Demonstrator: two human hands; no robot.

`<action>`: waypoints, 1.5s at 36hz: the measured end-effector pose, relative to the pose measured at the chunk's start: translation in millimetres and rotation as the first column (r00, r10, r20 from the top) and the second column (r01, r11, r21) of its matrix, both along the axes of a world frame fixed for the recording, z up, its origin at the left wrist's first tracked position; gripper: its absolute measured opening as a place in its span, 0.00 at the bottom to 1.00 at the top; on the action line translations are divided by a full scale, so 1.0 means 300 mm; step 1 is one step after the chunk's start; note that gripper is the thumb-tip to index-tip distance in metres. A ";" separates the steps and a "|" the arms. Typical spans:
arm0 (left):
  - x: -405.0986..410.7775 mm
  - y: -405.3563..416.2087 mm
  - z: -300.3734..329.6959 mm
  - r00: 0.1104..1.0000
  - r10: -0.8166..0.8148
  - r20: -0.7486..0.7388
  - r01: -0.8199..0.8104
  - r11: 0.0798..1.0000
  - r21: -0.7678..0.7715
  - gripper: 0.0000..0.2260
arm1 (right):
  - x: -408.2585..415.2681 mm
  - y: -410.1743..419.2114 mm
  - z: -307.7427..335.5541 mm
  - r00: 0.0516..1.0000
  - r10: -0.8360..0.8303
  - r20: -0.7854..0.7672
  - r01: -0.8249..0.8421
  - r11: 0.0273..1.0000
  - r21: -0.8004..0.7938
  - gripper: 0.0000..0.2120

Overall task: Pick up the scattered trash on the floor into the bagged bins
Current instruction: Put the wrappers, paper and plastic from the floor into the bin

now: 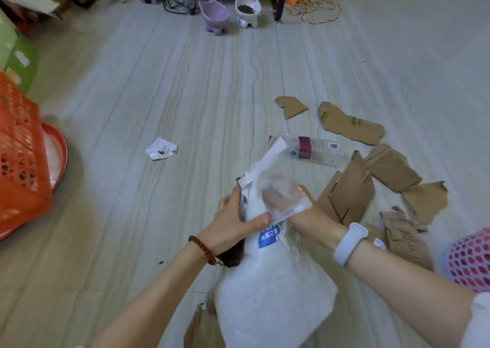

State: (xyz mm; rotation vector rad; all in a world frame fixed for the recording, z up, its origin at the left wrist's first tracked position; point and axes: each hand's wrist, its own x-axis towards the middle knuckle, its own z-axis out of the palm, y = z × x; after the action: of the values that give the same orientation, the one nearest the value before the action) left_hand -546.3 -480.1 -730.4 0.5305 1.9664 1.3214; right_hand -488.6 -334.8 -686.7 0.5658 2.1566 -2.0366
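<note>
My left hand (236,221) grips the top of a large white plastic mailer bag (273,289) with a blue label. My right hand (281,202) holds a clear plastic bag (278,186) with white strips, seen partly through the film, right above the white bag. Behind them an empty clear plastic bottle (315,150) with a maroon label lies on the floor. Several torn brown cardboard pieces (350,191) are scattered to the right. A crumpled white wrapper (161,149) lies alone to the left.
An orange mesh bin (21,162) and a red-rimmed bin with a white bag (57,156) stand at the left edge. A pink mesh bin (469,260) sits at the right edge. Two pet bowls (230,12), cables and rope lie at the back.
</note>
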 end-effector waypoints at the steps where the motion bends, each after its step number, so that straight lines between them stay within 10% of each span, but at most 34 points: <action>1: 0.009 0.009 0.007 0.996 0.030 0.079 -0.036 0.996 0.077 0.32 | 0.008 -0.009 -0.008 0.999 -0.037 0.008 0.038 0.998 -0.046 0.22; 3: 0.017 0.020 0.012 0.983 0.078 0.168 -0.105 0.982 0.156 0.30 | 0.011 -0.017 -0.003 0.992 -0.123 0.039 0.128 0.976 -0.174 0.07; 9: 0.068 0.035 -0.033 0.947 0.218 0.236 -0.262 0.950 0.170 0.18 | -0.052 -0.022 0.021 0.957 -0.269 0.104 0.285 0.825 -0.488 0.08; 18: -0.007 -0.007 -0.089 0.815 0.569 0.108 -0.558 0.822 -0.113 0.22 | -0.033 0.035 -0.005 0.889 -0.365 -0.276 0.417 0.895 0.158 0.14; 25: -0.003 0.032 -0.014 0.801 0.487 0.348 -0.528 0.849 0.026 0.26 | 0.032 -0.017 -0.124 0.954 0.247 -0.171 -0.083 0.764 0.640 0.21; 31: -0.018 0.002 0.040 0.642 0.415 0.645 -0.560 0.828 0.023 0.31 | 0.073 -0.058 -0.128 0.941 0.335 0.045 -0.337 0.919 0.203 0.40; 38: 0.009 0.081 0.098 0.705 0.208 0.678 -0.389 0.913 0.124 0.14 | 0.043 -0.079 -0.071 0.970 0.244 0.023 -0.242 0.968 -0.071 0.51; 45: 0.010 0.117 0.116 0.643 0.205 0.738 -0.477 0.861 0.176 0.27 | 0.055 -0.076 -0.058 0.995 0.096 -0.040 -0.101 0.984 -0.148 0.31; 54: 0.035 0.099 0.132 0.657 0.045 0.753 -0.388 0.876 0.286 0.29 | 0.038 -0.047 -0.100 0.993 -0.117 -0.009 0.116 0.992 -0.057 0.31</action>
State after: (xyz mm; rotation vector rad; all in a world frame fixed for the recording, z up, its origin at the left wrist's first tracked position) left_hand -535.9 -450.4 -690.7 -0.0916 1.0804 1.7858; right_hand -477.3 -349.0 -716.6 0.6888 2.1122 -2.1576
